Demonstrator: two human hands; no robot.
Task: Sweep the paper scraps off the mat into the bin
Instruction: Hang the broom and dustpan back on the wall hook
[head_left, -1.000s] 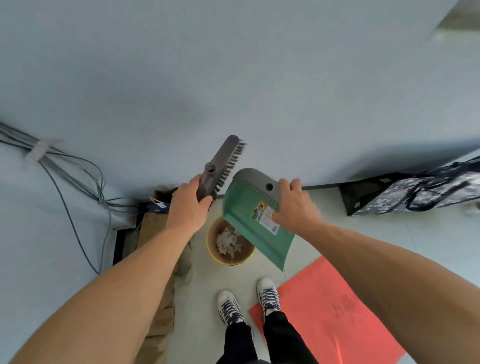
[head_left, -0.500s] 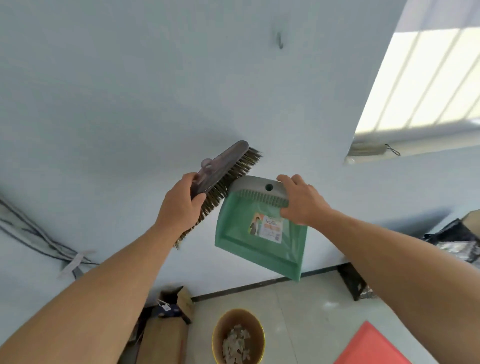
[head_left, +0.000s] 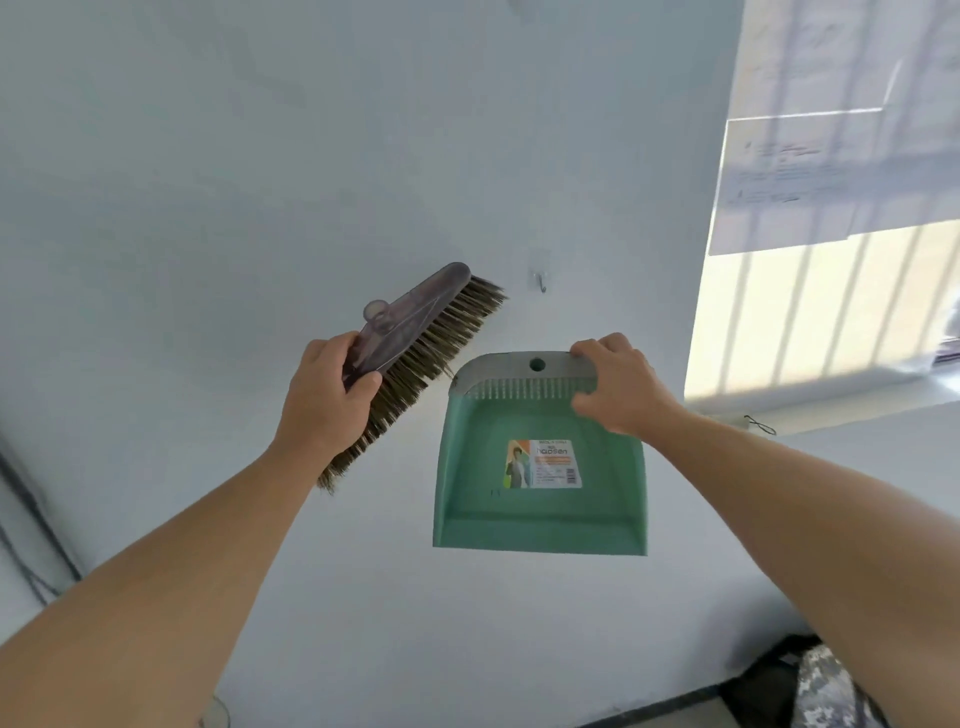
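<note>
Green plastic dustpan (head_left: 540, 499) is hanging mouth-down from the right hand (head_left: 618, 387), which is pinching its grey top edge, its hanging hole (head_left: 536, 364) sitting directly below the wall hook (head_left: 541, 283), while the left hand (head_left: 327, 400) is gripping the brush (head_left: 415, 332) alongside, with mat and bin out of view.

Both arms have risen up the wall. The dustpan (head_left: 540, 499), a second ago tipped over the bin, now hangs square, its open edge straight down below the fingers of the right hand (head_left: 618, 387). The brush (head_left: 410, 338) held by the left hand (head_left: 327, 400) has turned, its bristles fanning out past the fingertips. The hook (head_left: 540, 278) now sits just above and between both hands' fingers. The bin, mat and shoes have dropped out of sight.
</note>
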